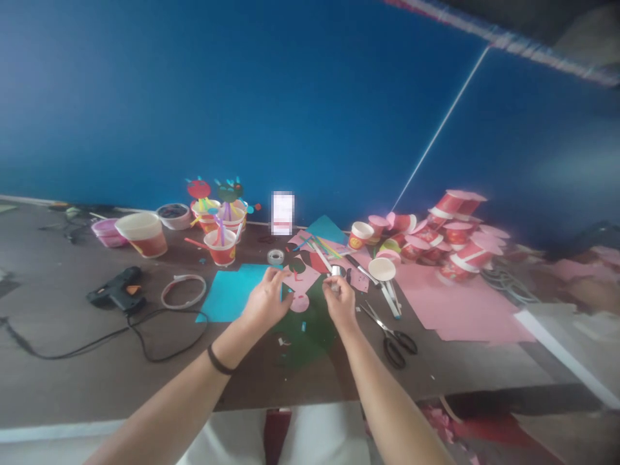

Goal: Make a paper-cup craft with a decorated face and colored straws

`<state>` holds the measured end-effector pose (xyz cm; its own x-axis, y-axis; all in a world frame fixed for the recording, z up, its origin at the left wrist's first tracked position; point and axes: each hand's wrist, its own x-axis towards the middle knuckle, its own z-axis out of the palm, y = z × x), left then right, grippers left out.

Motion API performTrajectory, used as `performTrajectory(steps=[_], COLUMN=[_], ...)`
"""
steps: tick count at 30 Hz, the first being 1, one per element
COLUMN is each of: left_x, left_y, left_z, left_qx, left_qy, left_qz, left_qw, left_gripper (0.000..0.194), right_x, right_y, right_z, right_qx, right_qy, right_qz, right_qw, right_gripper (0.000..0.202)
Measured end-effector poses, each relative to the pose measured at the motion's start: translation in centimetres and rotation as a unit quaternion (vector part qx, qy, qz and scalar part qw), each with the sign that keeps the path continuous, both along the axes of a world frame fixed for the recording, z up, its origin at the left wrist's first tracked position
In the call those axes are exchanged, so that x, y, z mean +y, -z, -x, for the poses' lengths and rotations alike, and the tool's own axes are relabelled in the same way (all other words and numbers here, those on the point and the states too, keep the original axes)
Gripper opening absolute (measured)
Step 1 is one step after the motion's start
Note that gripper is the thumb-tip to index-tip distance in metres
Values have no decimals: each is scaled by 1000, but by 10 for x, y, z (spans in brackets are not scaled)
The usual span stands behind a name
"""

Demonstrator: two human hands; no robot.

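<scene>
My left hand (269, 297) hovers at the right edge of the blue paper (221, 298), fingers apart and bent, close to a pink paper circle (299, 302). Pinched in my right hand (339, 298) is a small white and silvery item (336, 271) that I cannot identify surely. Between the hands lies a pink paper piece (306, 278) with a dark round piece (296, 265) on it. Dark green paper (310, 336) spreads below them. A roll of tape (276, 257) rests just beyond my left hand.
Black-handled scissors (394, 342) lie to the right, near pink sheets (450, 307) and piled red cups (458, 236). On the left are a glue gun (119, 290) with its cord, a ring (183, 291) and decorated cups (221, 247). A blue wall (290, 97) stands behind.
</scene>
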<state>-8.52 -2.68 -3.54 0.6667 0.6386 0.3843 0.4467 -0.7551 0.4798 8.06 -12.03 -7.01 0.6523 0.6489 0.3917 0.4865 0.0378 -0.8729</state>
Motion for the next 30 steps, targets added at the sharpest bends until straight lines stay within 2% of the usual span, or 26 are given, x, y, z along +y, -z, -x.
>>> performTrajectory(steps=[3,6,10,16,24,30], left_x=[-10,-21,-29,-31,-28,-26], left_y=[-7,-9,-10,-12,-1,5], left_z=[-2,-6,-13,-19,-21,-21], left_qx=[113,207,257,295,314,295], left_qy=[84,133,147,153,160,167], left_qz=[-2,0,-14,-34,-55,-49], left_qw=[990,969,955,942,934,940], left_gripper=[15,13,19,20,26,26], right_x=[0,0,1,2,1,0], right_y=[1,1,1,0,-5,-6], right_z=[-1,-1,-1,-1,3,5], right_qx=[-6,-16,-25,-33,-45,-50], right_qy=[14,17,9,2,-9,-17], right_qz=[-10,-19,-30,-42,-47,-47], right_qw=[1000,1000,999,999,998,997], right_gripper=[12,11,10,9,10,10])
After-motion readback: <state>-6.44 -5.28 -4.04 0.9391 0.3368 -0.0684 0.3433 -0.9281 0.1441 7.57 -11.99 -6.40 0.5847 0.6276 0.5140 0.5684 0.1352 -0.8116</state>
